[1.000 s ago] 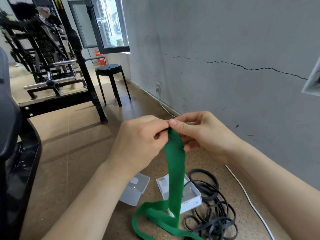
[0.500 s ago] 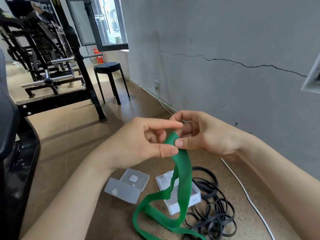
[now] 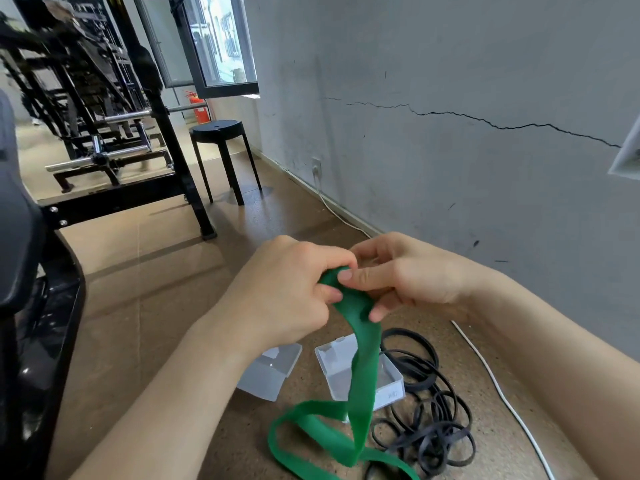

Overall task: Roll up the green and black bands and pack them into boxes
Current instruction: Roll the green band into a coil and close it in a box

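Note:
A green band [image 3: 362, 368] hangs from both hands down to the floor, where its lower part lies in loose folds. My left hand [image 3: 287, 289] and my right hand [image 3: 405, 278] meet above the floor and pinch the band's top end between fingers and thumbs; that end is bent over between them. A tangle of black bands [image 3: 426, 414] lies on the floor at the right. Behind the green band stands an open clear plastic box [image 3: 332, 368], and a second clear box [image 3: 268, 374] lies to its left, partly hidden by my left forearm.
A grey cracked wall [image 3: 450, 150] runs along the right, with a white cable [image 3: 502, 396] on the floor beside it. A black stool [image 3: 221, 150] and black gym frames [image 3: 104, 133] stand further back. A black padded seat [image 3: 20, 258] is at the left edge.
The left index finger, stretched out half a second ago, has curled back in. Both hands have closed together around the band's top end, which is now bent over more tightly.

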`<state>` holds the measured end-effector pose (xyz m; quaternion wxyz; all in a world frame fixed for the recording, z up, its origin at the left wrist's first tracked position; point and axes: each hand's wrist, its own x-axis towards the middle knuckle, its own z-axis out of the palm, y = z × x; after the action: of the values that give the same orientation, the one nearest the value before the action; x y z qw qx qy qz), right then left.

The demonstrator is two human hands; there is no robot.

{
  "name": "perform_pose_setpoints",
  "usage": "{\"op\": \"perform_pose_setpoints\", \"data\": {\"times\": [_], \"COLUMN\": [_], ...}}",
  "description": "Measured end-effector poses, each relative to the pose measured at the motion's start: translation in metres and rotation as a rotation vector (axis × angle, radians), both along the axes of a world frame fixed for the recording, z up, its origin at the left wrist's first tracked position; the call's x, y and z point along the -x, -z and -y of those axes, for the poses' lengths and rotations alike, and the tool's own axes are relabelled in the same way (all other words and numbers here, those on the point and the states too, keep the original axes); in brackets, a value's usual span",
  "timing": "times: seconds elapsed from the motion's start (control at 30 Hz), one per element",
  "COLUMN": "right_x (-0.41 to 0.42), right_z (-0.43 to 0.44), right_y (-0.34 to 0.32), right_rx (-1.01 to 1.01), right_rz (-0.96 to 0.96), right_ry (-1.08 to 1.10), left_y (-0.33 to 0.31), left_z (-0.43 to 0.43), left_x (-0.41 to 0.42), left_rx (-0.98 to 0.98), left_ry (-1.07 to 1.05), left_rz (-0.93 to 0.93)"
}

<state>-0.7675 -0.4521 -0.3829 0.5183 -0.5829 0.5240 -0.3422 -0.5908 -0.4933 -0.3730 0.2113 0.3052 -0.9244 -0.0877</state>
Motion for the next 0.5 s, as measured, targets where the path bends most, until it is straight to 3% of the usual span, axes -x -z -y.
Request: {"op": "perform_pose_setpoints", "data": {"times": [0.13, 0.27, 0.33, 0.43, 0.5], "right_x": [-0.007, -0.009, -0.006, -0.002, -0.004], "right_z": [0.002, 0.005, 0.005, 0.004, 0.003], "right_y": [0.005, 0.009, 0.01, 0.01, 0.007], "right_rx": [0.163, 0.287, 0.329, 0.36, 0.38], "right_rz": [-0.064, 0.008, 0.073, 0.228, 0.303], "right_ry": [0.145, 0.209, 0.196, 0.198, 0.228], "left_y": [-0.001, 0.001, 0.003, 0.002, 0.003], "left_z": [0.0, 0.001, 0.005, 0.01, 0.009], "left_x": [0.002, 0.004, 0.003, -0.001, -0.001], "left_rx": [0.188, 0.184, -0.01, -0.498, -0.61], "left_ry": [-0.073, -0.085, -0.059, 0.005, 0.033], "left_rz": [0.015, -0.04, -0.153, -0.429, -0.551]}}
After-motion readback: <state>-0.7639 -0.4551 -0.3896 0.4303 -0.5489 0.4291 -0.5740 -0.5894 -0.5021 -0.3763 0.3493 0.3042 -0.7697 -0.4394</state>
